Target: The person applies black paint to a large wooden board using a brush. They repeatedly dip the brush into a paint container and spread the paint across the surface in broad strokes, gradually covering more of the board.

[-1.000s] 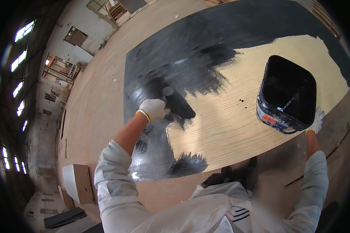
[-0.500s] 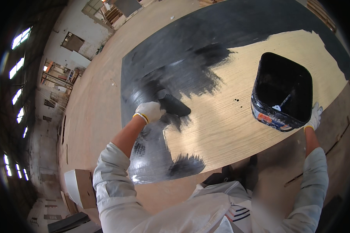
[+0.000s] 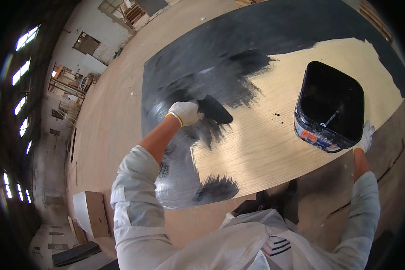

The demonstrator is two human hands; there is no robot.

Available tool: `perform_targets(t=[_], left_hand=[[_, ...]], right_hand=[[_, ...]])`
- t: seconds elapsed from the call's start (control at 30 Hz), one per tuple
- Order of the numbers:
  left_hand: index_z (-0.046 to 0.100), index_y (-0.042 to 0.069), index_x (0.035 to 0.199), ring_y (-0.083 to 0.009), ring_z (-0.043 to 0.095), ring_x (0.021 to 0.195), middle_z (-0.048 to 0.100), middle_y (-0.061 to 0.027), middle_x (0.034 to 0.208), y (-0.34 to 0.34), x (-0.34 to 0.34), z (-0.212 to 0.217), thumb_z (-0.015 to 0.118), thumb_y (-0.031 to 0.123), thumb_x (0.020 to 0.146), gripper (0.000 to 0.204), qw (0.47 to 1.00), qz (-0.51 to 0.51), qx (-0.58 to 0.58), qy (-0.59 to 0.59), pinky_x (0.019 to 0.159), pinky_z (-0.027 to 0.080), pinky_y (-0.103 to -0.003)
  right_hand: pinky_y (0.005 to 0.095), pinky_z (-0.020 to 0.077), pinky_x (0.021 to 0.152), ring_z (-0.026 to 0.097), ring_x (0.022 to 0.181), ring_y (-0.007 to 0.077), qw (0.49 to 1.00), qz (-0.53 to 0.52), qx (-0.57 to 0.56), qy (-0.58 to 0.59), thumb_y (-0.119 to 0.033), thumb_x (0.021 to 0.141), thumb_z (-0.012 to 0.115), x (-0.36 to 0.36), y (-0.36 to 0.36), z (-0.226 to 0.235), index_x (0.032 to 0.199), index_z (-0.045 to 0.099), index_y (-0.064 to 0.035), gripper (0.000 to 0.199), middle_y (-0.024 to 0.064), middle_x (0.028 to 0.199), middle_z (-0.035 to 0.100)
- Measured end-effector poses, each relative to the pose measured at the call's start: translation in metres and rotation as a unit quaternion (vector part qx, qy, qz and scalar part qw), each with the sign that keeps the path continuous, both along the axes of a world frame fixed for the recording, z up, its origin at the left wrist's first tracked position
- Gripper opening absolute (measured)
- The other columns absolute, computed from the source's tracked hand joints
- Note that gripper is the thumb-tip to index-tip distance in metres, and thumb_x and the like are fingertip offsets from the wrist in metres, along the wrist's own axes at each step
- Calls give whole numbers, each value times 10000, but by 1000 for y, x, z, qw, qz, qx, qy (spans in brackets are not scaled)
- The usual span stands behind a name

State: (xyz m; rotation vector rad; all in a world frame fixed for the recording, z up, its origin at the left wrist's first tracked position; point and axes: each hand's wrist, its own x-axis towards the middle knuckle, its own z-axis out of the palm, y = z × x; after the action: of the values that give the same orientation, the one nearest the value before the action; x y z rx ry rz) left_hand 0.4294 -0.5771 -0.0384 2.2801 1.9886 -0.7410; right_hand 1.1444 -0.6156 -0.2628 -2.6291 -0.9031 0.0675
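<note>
My left hand (image 3: pixel 185 113), in a white glove with a yellow cuff edge, is closed around a wide paint brush (image 3: pixel 215 109) covered in black paint. The bristles lie on the large board (image 3: pixel 252 157), where wet black paint meets bare pale wood grain. The brush handle is hidden in the glove. A black paint bucket (image 3: pixel 307 127) stands on the board's right part, its inside coated dark, with a small light-coloured stick-like thing (image 3: pixel 332 118) inside. Beside the bucket's right side, at the board's near edge, my gloved right hand (image 3: pixel 365 137) rests with its fingers stretched out, partly hidden by the bucket.
Black paint covers the board's far and left parts, with streaky edges and a separate patch (image 3: pixel 217 188) near the front. Small black drips (image 3: pixel 278 114) dot the wood. A pale box (image 3: pixel 92 213) stands on the floor at left. Stacked timber (image 3: pixel 375 20) lies beyond the far right corner.
My left hand and the brush have moved away from me and slightly right across the board, leaving fresh black streaks. My right hand and the bucket stay in place.
</note>
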Motion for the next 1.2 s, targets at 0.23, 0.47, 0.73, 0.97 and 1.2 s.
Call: perform_targets(t=[0.23, 0.47, 0.73, 0.97, 1.2], left_hand=[[821, 29, 1083, -375, 780, 1024, 809, -187, 1066, -28, 21, 6, 609, 520, 1036, 536, 995, -4, -93, 29, 910, 601, -481], [826, 52, 1097, -397, 777, 1038, 808, -185, 1102, -27, 45, 6, 611, 506, 1028, 508, 997, -22, -71, 25, 918, 611, -480], [816, 25, 1078, -379, 785, 1015, 806, -194, 1066, -35, 11, -9, 583, 484, 1054, 515, 999, 36, -28, -29, 886, 618, -488], [777, 44, 1052, -400, 777, 925, 788, -197, 942, -175, 32, -20, 612, 533, 1039, 516, 986, 104, -30, -129, 811, 609, -526], [783, 47, 1150, -436, 755, 1009, 786, -237, 1065, -293, -113, -96, 610, 611, 1008, 607, 902, 400, 61, -151, 907, 588, -526]], right_hand=[[534, 425, 1196, 515, 1464, 407, 999, -29, 0, 37, -494, 1070, 479, -1, -5, 19, 1668, 355, -304, 639, 101, 1766, 305], [529, 421, 1203, 497, 1487, 404, 998, 8, -43, -50, -553, 1072, 472, 17, -5, -5, 1698, 302, -307, 694, 88, 1789, 265], [548, 464, 1185, 510, 1475, 417, 995, 72, -43, -57, -527, 995, 650, 19, -4, -16, 1700, 308, -327, 808, 140, 1760, 280], [483, 464, 1195, 530, 1473, 371, 999, 16, 29, 10, -598, 1020, 599, 64, -2, -49, 1697, 322, -300, 790, 149, 1724, 360], [530, 570, 1021, 705, 1231, 417, 941, 187, 260, -107, -507, 708, 948, 232, -20, -33, 1601, 416, -130, 1105, 222, 1325, 729]])
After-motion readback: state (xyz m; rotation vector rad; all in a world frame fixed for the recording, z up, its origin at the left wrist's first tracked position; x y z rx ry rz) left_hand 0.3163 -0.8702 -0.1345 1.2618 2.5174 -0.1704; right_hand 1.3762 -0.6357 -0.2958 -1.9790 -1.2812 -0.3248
